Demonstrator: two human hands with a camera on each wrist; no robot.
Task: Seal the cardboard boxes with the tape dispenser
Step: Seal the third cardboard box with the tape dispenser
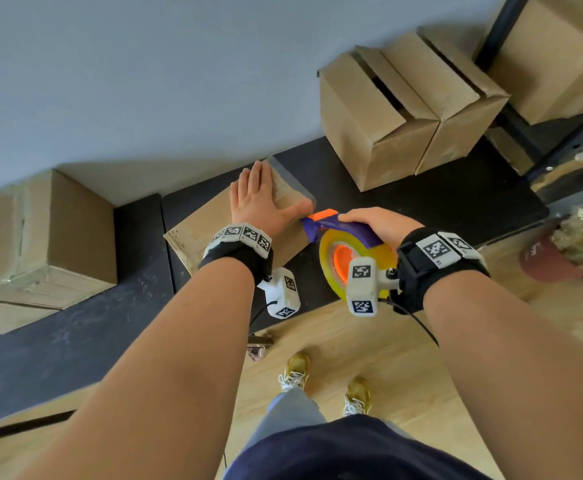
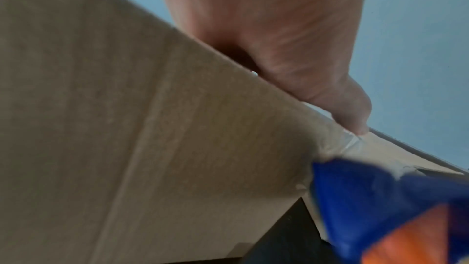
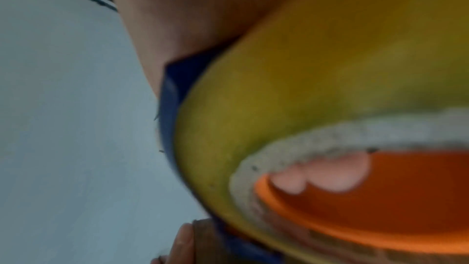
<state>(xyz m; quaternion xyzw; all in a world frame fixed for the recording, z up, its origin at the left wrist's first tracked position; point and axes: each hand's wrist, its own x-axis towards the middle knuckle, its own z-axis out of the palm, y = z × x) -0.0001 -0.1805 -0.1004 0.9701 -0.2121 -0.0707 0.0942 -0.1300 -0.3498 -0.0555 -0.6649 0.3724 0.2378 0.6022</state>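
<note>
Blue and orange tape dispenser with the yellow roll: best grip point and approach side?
Grip the blue handle arching over the yellow roll of the blue and orange tape dispenser, coming from above and behind, as the right hand does now. Its fingers curl through the orange hub. That leaves the orange nose free against the brown cardboard box that the left hand presses flat.

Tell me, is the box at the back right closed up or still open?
Still open: the back right box has a dark gap between its top flaps, and no tape shows on it.
</note>
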